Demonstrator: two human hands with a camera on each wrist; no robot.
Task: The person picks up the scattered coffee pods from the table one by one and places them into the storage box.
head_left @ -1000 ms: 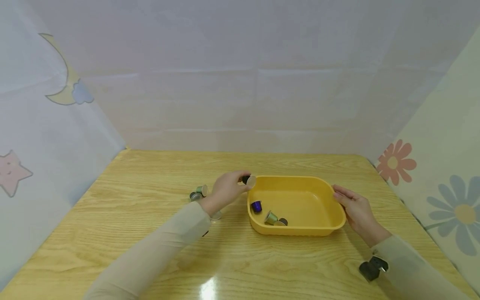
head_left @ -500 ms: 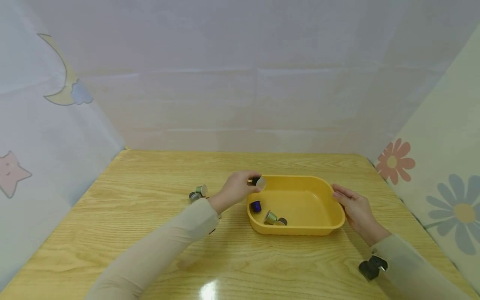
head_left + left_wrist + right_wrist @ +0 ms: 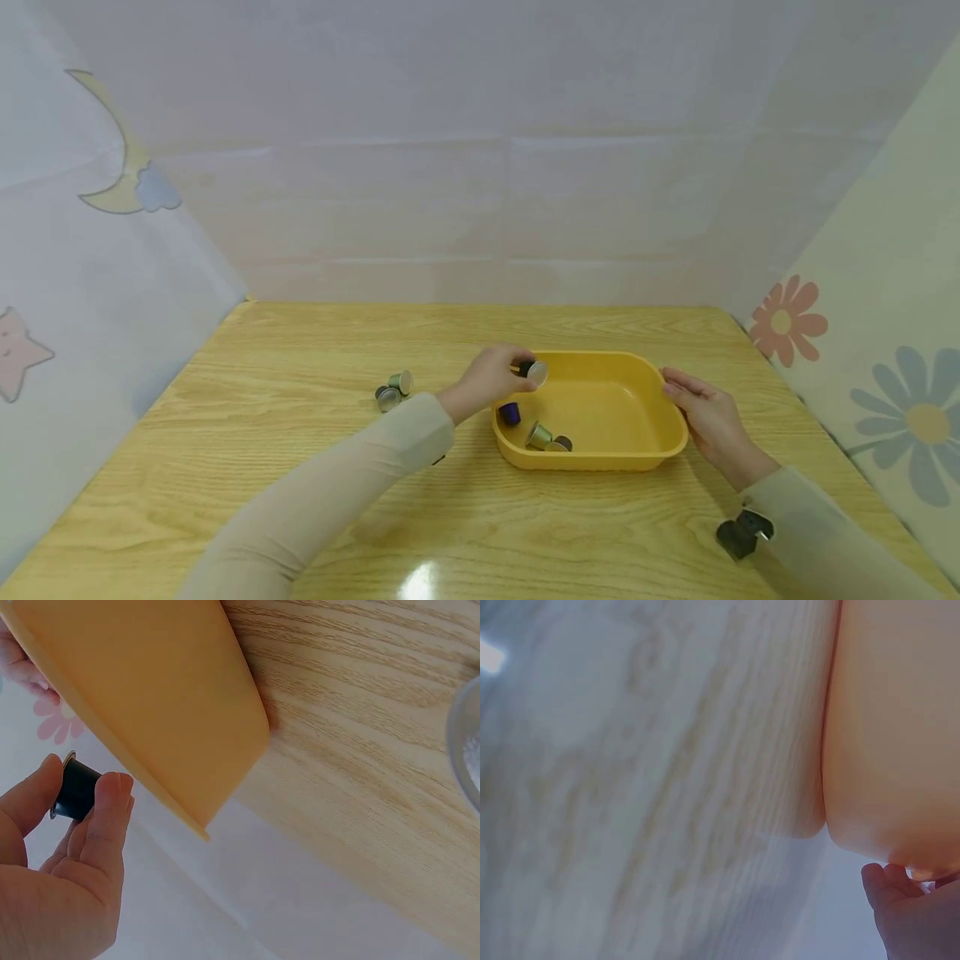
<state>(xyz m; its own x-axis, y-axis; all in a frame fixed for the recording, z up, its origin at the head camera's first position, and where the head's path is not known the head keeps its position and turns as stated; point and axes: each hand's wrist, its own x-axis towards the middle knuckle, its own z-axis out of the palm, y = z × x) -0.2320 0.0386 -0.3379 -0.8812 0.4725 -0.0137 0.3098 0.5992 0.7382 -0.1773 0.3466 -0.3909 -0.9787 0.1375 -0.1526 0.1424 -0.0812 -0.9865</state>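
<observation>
My left hand (image 3: 487,379) pinches a black coffee capsule (image 3: 537,373) between thumb and fingertips, over the left end of a yellow tray (image 3: 592,462). In the left wrist view, the dark capsule (image 3: 77,791) shows its side and flanged rim, just beyond the tray's edge. At the tray's right end, my right hand (image 3: 712,421) grips the rim. Inside the tray lie a purple capsule (image 3: 510,414), a green capsule (image 3: 538,435) and two others in the near left corner, one dark (image 3: 562,443). In the right wrist view, my fingers (image 3: 885,889) are against the tray wall.
On the wooden table (image 3: 262,450) left of the tray, a small cluster holds a green capsule (image 3: 402,382), a silver-lidded capsule (image 3: 387,399) and a dark one. Under the left sleeve (image 3: 360,467) another dark bit peeks out. A pale wall (image 3: 480,208) closes off the back.
My left hand has moved right with the black capsule, from the tray's left rim to over its inside. The right hand has stayed at the tray's right end.
</observation>
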